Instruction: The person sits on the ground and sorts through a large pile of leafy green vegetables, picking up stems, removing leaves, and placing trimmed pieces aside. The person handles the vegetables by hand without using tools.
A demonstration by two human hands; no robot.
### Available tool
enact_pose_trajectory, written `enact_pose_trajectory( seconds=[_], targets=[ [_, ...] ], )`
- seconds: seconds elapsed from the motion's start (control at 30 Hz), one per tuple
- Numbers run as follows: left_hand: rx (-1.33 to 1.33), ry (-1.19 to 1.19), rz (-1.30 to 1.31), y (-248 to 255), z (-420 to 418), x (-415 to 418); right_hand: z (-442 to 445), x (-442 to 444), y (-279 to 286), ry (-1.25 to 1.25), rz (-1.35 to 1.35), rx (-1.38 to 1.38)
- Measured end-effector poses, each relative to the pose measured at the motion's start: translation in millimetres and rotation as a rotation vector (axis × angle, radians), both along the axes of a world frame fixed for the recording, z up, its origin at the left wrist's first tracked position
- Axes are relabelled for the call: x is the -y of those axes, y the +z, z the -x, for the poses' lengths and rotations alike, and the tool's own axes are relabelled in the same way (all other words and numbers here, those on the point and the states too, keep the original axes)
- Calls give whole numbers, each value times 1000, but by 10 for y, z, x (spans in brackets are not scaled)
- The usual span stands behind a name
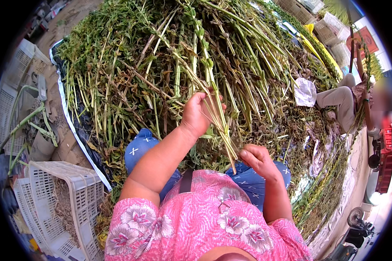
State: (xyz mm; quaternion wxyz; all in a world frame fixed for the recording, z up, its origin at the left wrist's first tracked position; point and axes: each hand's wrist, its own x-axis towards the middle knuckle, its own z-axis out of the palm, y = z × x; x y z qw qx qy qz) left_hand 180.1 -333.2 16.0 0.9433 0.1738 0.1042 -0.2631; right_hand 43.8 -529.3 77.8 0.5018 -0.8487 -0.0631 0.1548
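My left hand (199, 112) is closed around a small bundle of cut stalks (212, 107), some green with pods like sesame, others thin and dry brown. Their bare lower ends (230, 153) slant down towards my lap. Beside those ends, my right hand (256, 160) has its fingers curled, with thumb and forefinger together. Whether it pinches a strand or a leaf is too blurred to tell. A large heap of similar stalks (117, 58) lies in front of me, cut ends towards me. Fallen leaves (264, 143) cover the ground around my knees.
White plastic crates (75, 186) stand at my left, one holding dry debris. A green metal frame (32, 117) lies beyond them. The sheet's white edge (68, 114) borders the heap. At right, a seated person (343, 101) holds tall stalks, near a white bag (304, 92). More stalks (326, 186) lie at right.
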Motion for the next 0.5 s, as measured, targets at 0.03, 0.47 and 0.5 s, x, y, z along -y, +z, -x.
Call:
enact_pose_trajectory(
  seconds=[0.03,0.47,0.5],
  targets=[
    [9,-7,-89,32,-2,1,44,96,42,31,73,18],
    [45,-37,-334,146,49,60,594,1389,100,-499,1187,9],
    [70,-41,-352,121,45,50,418,1148,157,-549,1002,26]
  ],
)
